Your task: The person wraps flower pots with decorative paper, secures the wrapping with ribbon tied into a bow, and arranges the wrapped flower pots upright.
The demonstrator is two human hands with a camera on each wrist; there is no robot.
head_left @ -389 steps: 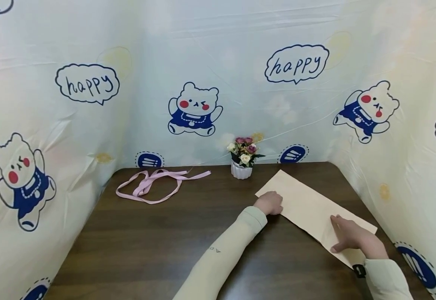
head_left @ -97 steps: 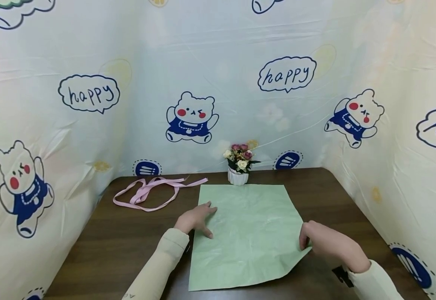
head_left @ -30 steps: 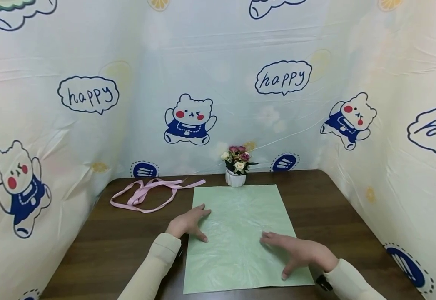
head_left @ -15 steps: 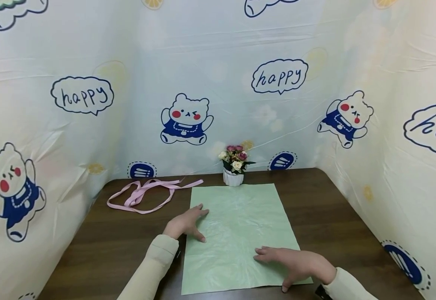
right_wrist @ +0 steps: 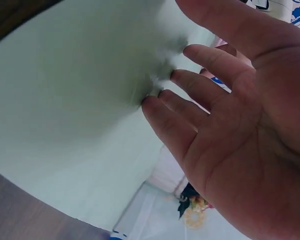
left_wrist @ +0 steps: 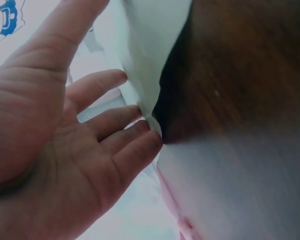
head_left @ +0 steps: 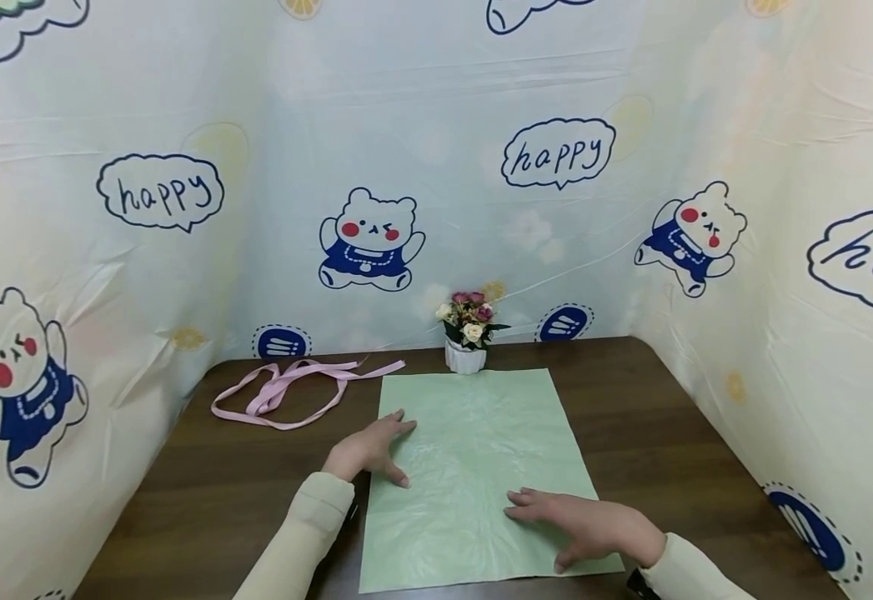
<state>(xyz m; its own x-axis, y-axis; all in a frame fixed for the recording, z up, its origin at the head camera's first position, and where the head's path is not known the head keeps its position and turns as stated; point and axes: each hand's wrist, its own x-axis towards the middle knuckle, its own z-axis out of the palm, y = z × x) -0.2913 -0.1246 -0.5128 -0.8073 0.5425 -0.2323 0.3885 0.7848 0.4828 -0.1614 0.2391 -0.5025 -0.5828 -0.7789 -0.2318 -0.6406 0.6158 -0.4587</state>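
A pale green sheet of wrapping paper [head_left: 474, 442], lightly creased, lies flat on the dark wooden table. My left hand [head_left: 368, 448] touches its left edge with spread fingertips and thumb. On its lower right part rests my right hand [head_left: 589, 525], fingers extended and thumb apart near the front right corner. In the left wrist view, the fingertips of the left hand [left_wrist: 85, 145] meet the border of the paper [left_wrist: 155, 35], which stands slightly off the wood. The right wrist view has the fingertips of the right hand [right_wrist: 230, 115] against the paper [right_wrist: 65, 110].
A loosely looped pink ribbon [head_left: 274, 396] lies at the back left of the table [head_left: 203, 500]. Behind the paper's far edge stands a small white pot [head_left: 465, 358] of artificial flowers [head_left: 469, 321]. A printed curtain [head_left: 436, 125] surrounds the table on three sides.
The folded cream-coloured paper at the right now lies unfolded in the middle, green side up. My right hand let go of its lifted right edge, then slid toward the near edge. Left hand barely moved lately.
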